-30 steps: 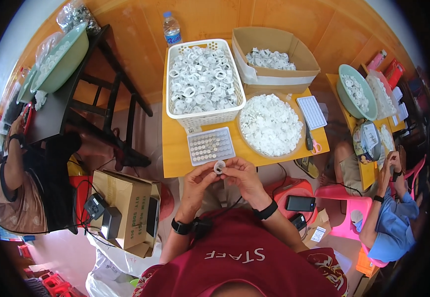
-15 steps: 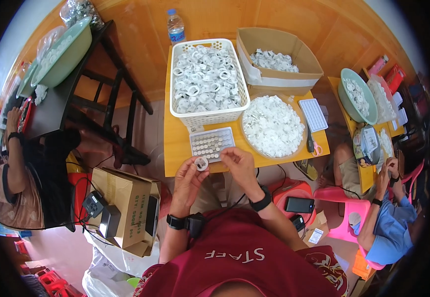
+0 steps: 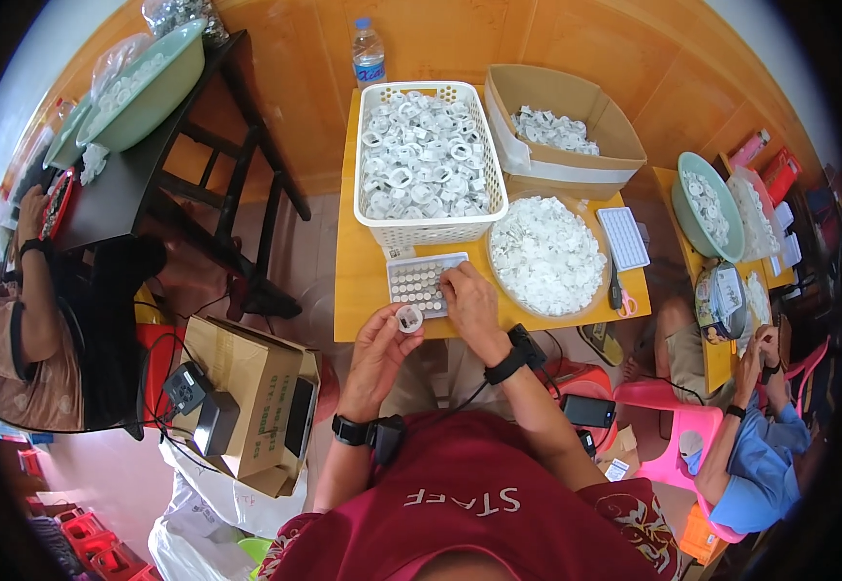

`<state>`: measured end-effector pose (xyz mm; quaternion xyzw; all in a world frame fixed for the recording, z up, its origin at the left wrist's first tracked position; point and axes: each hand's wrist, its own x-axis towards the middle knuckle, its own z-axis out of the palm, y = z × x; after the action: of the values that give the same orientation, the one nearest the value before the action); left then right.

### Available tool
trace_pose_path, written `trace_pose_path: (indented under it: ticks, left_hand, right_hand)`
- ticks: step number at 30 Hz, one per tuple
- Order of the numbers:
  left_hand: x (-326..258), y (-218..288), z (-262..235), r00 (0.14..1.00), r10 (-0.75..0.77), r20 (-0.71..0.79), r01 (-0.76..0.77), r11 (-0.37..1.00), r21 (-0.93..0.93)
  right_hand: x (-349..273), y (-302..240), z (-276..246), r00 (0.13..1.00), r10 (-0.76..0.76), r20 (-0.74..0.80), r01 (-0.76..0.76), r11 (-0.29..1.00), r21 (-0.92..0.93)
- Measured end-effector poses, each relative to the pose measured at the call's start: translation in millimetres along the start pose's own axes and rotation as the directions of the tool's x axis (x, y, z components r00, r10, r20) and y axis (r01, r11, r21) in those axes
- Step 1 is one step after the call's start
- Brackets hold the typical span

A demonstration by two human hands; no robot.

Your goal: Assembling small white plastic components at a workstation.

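Between the thumb and fingers of my left hand (image 3: 374,351) is a small round white plastic housing (image 3: 408,319), held near the table's front edge with its hollow side showing. My right hand (image 3: 476,308) reaches over a shallow white tray (image 3: 428,259) holding rows of small round discs (image 3: 413,282). Its thumb and fingertips are pressed together at the tray's right side; whatever they pinch is hidden. Behind the tray stands a white plastic basket (image 3: 430,233) heaped with similar housings. A round basin (image 3: 606,283) of small white pieces sits right of my right hand.
A cardboard box (image 3: 576,167) with white parts stands at the back right, and a water bottle (image 3: 368,56) at the back left. Scissors (image 3: 624,302) and another tray (image 3: 623,238) lie at the right edge. Other people work at both sides. A carton (image 3: 246,402) stands at lower left.
My right hand has moved forward from beside the housing to the tray's right side. My left hand still holds the housing. The whole view has shifted slightly.
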<state>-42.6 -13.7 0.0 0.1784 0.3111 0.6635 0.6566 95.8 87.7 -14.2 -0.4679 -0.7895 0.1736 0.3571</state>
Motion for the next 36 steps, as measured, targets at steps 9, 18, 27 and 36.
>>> trace_pose_path:
  ticks: [9,18,27,36]
  left_hand:
    - [-0.8,-1.8,10.9,0.998,-0.060,0.002,0.060,0.998,0.011]
    - [3.1,-6.6,15.4,0.994,-0.098,0.039,0.097,0.995,0.034]
    - [0.7,-6.2,24.7,0.996,-0.083,0.031,0.079,0.992,0.099]
    - [-0.7,-7.1,24.3,0.994,-0.107,-0.010,0.107,0.979,0.173]
  right_hand:
    - [-4.7,-12.5,-23.5,0.999,0.049,0.012,-0.050,0.952,0.302]
    - [-25.5,-49.4,-51.1,0.979,-0.157,-0.132,0.194,0.920,0.340]
    - [-27.8,-49.0,-53.1,0.936,-0.330,-0.122,0.349,0.917,0.193]
    - [-26.1,-43.7,-54.3,0.958,-0.286,0.022,0.269,0.921,0.282]
